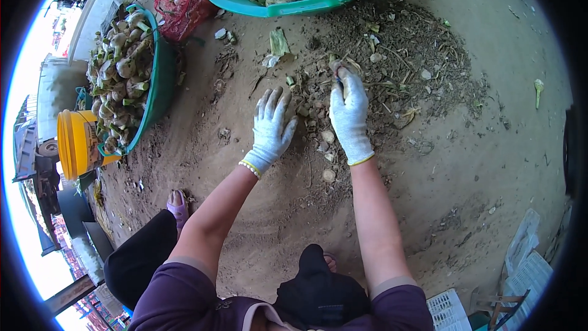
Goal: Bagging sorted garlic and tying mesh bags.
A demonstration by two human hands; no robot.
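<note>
Dirt ground [478,165], teal tubs [245,0] nearby; left hand [272,125] fingers spread, right hand [350,113] clamps a bulb [335,64].

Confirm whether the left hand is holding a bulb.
No, the left hand lies open, fingers spread, on the dirt.

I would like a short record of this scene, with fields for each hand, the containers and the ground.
left hand: white knit glove, fingers spread, palm down on the dirt, holding nothing
right hand: white knit glove, fingers closed on a soil-covered bulb
front container: teal tub with pale trimmed bulbs
left container: second teal tub, heaped with bulbs with green stalks
beside it: yellow bucket, red net bag
ground: sandy soil, heap of roots and peelings
</note>
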